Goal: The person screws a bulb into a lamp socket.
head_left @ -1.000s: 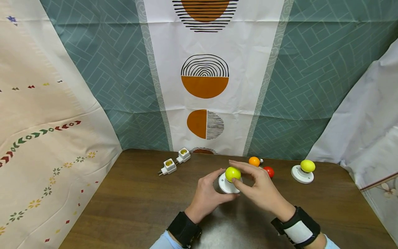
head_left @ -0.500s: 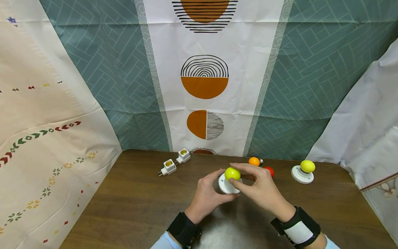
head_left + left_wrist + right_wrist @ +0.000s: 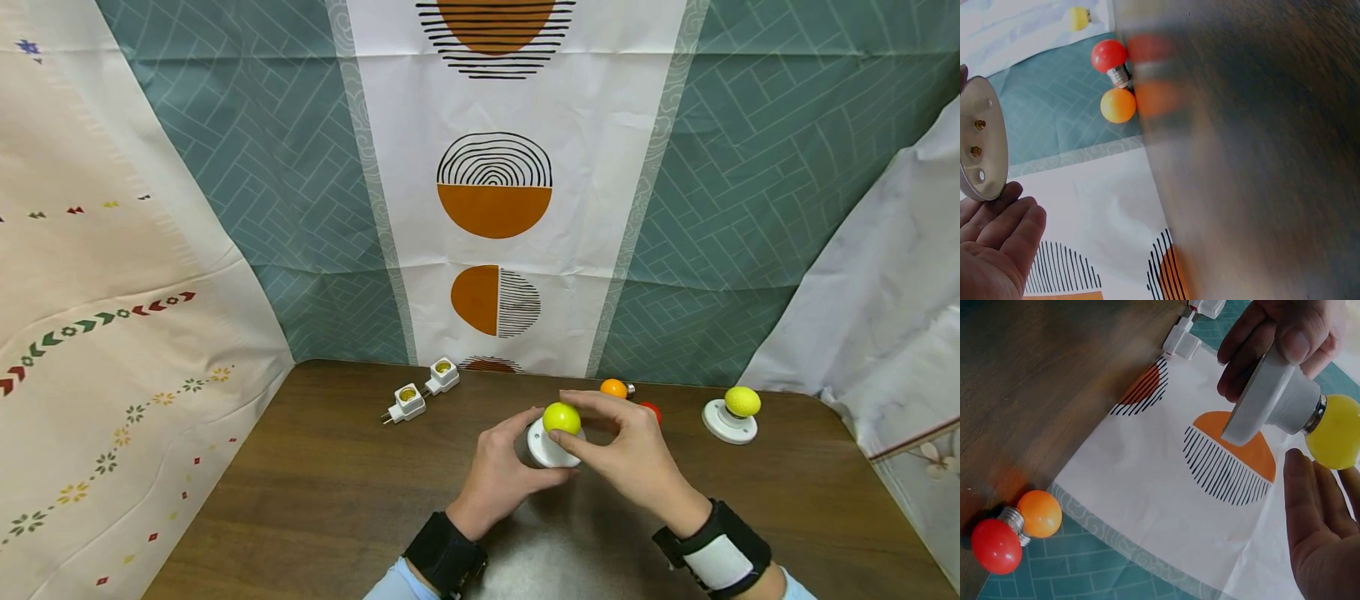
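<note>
My left hand (image 3: 498, 467) grips a round white lamp holder (image 3: 542, 450) by its rim, raised over the table. A yellow light bulb (image 3: 561, 418) sits in its socket, and a strip of metal cap shows between bulb and socket (image 3: 1294, 403) in the right wrist view. Thumb and fingers of my right hand (image 3: 633, 458) pinch the bulb from the near and far sides. From the left wrist, the underside of the lamp holder (image 3: 988, 140) shows two brass screws.
Two white plug-in sockets, one nearer (image 3: 407, 402), lie at the back left. An orange bulb (image 3: 612, 388) and a red bulb (image 3: 652, 410), partly behind my right hand, lie behind. Far right stands another white lamp holder (image 3: 723, 427) with a yellow bulb (image 3: 742, 401). Cloth (image 3: 495, 108) hangs along the back.
My right thumb has slid left across the bulb's near side while the index finger has shifted right at its far side. The left hand and lamp holder stay in place.
</note>
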Action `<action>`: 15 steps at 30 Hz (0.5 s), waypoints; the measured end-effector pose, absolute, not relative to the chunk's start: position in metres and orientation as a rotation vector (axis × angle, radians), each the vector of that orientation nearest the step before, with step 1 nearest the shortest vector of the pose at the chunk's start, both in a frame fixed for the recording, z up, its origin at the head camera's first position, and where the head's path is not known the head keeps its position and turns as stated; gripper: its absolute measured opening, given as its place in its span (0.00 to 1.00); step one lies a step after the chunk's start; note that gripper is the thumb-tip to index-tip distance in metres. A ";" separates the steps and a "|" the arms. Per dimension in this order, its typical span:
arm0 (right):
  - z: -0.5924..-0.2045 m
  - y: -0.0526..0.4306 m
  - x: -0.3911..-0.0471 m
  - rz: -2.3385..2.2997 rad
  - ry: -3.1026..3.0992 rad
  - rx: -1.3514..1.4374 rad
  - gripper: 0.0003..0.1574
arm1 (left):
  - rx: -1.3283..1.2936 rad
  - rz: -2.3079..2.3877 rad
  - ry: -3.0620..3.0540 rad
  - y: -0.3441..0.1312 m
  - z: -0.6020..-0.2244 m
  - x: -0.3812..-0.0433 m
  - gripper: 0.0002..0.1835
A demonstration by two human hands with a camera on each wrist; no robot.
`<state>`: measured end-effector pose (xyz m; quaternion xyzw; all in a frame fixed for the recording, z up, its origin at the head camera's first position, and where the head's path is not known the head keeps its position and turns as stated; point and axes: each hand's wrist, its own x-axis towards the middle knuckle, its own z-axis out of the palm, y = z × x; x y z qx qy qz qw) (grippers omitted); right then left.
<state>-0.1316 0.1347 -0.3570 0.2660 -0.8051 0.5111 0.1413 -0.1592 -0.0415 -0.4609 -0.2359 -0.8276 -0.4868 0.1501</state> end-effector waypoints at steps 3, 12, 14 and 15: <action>-0.356 0.136 -0.132 1.491 -2.364 0.796 0.29 | -0.676 -1.400 -2.376 -0.042 -0.460 -0.159 0.39; -0.355 0.137 -0.133 1.518 -2.423 0.885 0.30 | -0.683 -1.388 -2.380 -0.042 -0.460 -0.160 0.40; -0.356 0.137 -0.133 1.523 -2.425 0.883 0.29 | -0.684 -1.387 -2.379 -0.042 -0.460 -0.160 0.40; -0.356 0.137 -0.133 1.524 -2.426 0.881 0.29 | -0.684 -1.388 -2.379 -0.042 -0.460 -0.160 0.40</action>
